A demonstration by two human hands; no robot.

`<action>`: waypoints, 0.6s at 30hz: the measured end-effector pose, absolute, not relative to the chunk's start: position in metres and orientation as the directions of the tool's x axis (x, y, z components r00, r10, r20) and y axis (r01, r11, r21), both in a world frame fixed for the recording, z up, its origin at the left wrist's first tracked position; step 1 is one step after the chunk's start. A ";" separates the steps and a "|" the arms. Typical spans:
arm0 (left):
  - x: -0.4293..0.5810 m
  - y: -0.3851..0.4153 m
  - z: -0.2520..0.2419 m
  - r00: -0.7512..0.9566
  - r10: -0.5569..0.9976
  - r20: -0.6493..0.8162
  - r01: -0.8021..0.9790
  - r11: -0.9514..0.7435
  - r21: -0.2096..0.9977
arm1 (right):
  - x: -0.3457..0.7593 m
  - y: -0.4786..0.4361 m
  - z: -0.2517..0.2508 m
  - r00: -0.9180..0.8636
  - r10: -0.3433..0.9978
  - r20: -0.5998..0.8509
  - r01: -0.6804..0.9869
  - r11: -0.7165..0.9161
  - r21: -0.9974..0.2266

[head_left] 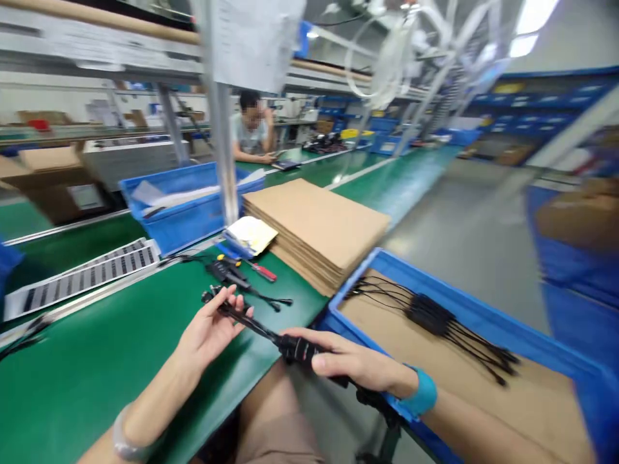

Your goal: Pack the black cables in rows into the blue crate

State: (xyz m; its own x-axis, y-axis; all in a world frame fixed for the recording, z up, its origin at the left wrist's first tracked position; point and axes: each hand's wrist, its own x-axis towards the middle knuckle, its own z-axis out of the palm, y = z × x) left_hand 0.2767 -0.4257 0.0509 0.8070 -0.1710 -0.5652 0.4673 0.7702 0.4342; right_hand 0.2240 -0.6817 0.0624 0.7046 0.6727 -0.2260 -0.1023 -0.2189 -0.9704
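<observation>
A black cable harness (256, 327) stretches between my two hands, above the green bench edge. My left hand (213, 332) has its fingers curled round the cables near their connector ends. The harness's black box-shaped module (302, 350) lies in the grip of my right hand (345, 361), which covers its far end. Just beyond my left hand, a dark tool or cable part (229, 274) and a red-handled screwdriver (264, 270) rest on the bench. Another black harness (430, 316) lies on cardboard in the blue bin (367, 338) to my right.
A stack of flat cardboard (319, 225) stands at the bench's far right. Behind the bench are a metal post (225, 142), a blue tray (178, 219) with papers, and striped label strips (82, 277). A co-worker (251, 129) sits further back.
</observation>
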 end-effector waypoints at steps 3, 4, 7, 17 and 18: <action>0.294 -0.487 0.060 0.795 -0.206 -0.571 0.556 0.625 0.548 | 0.197 -0.743 0.071 0.835 0.513 -0.199 0.157 -0.569 -0.808; 0.298 -0.510 0.059 0.793 -0.251 -0.555 0.583 0.575 0.574 | 0.189 -0.764 0.067 0.876 0.449 -0.177 0.198 -0.668 -0.717; 0.305 -0.578 0.050 0.756 -0.447 -0.478 0.649 0.417 0.637 | 0.169 -0.834 0.038 0.950 0.312 -0.015 0.280 -0.873 -0.400; 0.288 -0.660 -0.008 0.719 -0.648 -0.252 0.328 -0.004 0.945 | 0.178 -0.971 -0.092 0.991 0.101 0.085 0.099 -0.995 0.028; 0.284 -0.649 -0.008 0.663 -0.718 -0.211 0.255 -0.048 0.966 | 0.182 -0.971 -0.097 0.992 0.085 0.098 0.084 -0.996 0.020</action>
